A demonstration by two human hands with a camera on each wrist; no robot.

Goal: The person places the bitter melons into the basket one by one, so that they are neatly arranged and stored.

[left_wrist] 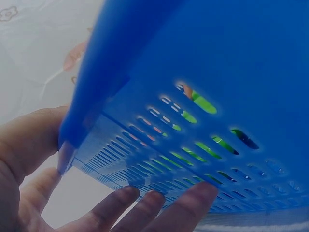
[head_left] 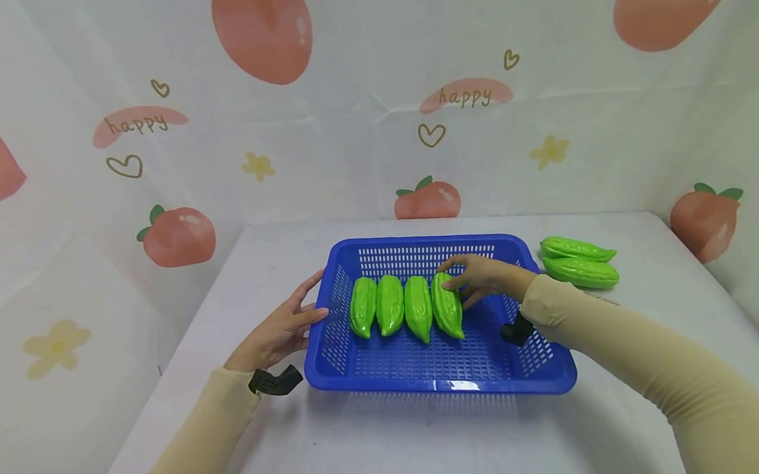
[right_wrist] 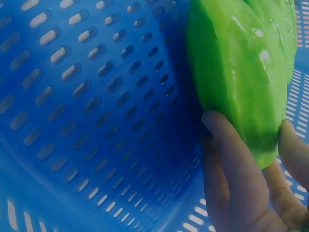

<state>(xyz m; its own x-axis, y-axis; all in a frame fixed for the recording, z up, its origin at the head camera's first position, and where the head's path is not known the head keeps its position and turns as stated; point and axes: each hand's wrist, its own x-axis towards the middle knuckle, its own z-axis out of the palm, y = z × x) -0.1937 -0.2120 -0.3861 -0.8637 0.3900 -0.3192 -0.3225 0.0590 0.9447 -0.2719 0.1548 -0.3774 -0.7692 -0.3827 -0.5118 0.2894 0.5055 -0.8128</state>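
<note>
A blue plastic basket [head_left: 442, 387] holds several bright green, glossy, ribbed bitter melons, lying side by side in a row with their pointed ends toward me. My left hand [head_left: 283, 326] grips the basket's left rim, thumb over the edge; in the left wrist view its fingers [left_wrist: 183, 205] lie against the perforated outer wall. Reaching over the basket's right side, my right hand [head_left: 478, 276] holds the rightmost bitter melon [head_left: 448, 312] near its far end. The right wrist view shows thumb and fingers on either side of that bitter melon's end [right_wrist: 246, 82].
Two more bitter melons [head_left: 581, 272] lie together on the white table [head_left: 391, 451], just right of the basket's far right corner. A white cloth backdrop [head_left: 350, 160] printed with fruit stands behind the table. Dark camera mounts [head_left: 276, 381] sit on both wrists.
</note>
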